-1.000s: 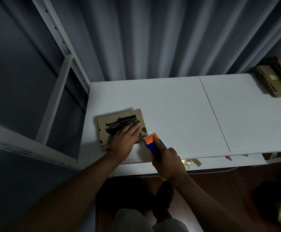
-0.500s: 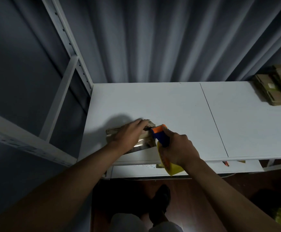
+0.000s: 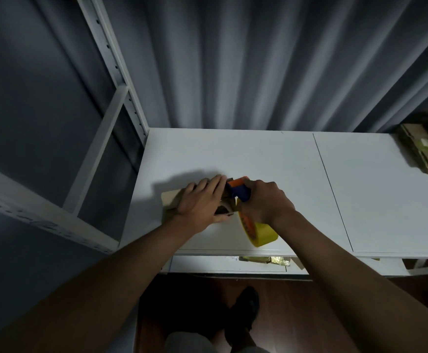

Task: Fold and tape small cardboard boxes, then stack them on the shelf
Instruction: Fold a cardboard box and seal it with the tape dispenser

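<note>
Currently I see my left hand pressing down on the small cardboard box, fingers fairly straight and laid across its top, pointing toward the curtain. The box sits on the white shelf, near its left front corner, with its long axis running left to right; only its left end shows bare past the hand.

My right hand grips the tape dispenser, fingers curled round the blue handle. The orange cutter end points away from me and meets the right end of the box, just beside my left fingertips. The yellow tape roll hangs toward the near side, under the wrist.

Key relation: the box lies directly left of the dispenser, and the two hands are nearly touching. In my judgement the tape run follows the box's short way at that right end, so the left hand must hold steady. A stack of finished boxes rests at the far right of the shelf, well apart.
</note>
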